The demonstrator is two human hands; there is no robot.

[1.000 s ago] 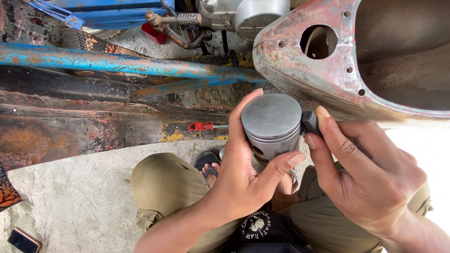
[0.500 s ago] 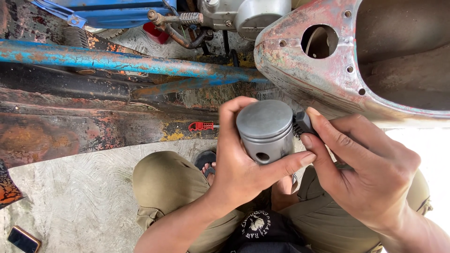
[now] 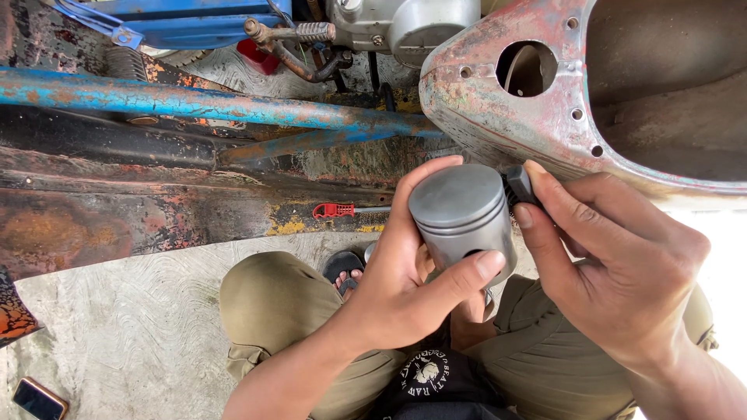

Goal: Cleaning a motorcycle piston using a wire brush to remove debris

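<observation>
A grey metal piston (image 3: pixel 462 219) with ring grooves near its flat crown and a hole in its skirt sits upright in my left hand (image 3: pixel 405 280), thumb across its lower front and fingers curled behind it. My right hand (image 3: pixel 615 264) presses against the piston's right side and pinches a small black ribbed tool handle (image 3: pixel 518 187) there. What the tool's tip does is hidden behind the piston. Both hands hover over my knees in olive trousers.
A rusty red scooter body shell (image 3: pixel 545 117) with a round hole is directly behind the hands. Blue rusted frame tubes (image 3: pixel 202 105) and dark metal plates lie to the left. A red-handled screwdriver (image 3: pixel 336 210) lies on the plate. A phone (image 3: pixel 39 399) rests on the concrete at bottom left.
The piston has been lowered and tilted slightly between the hands; my left thumb has shifted across its lower front. My right hand stays on the black tool at its side.
</observation>
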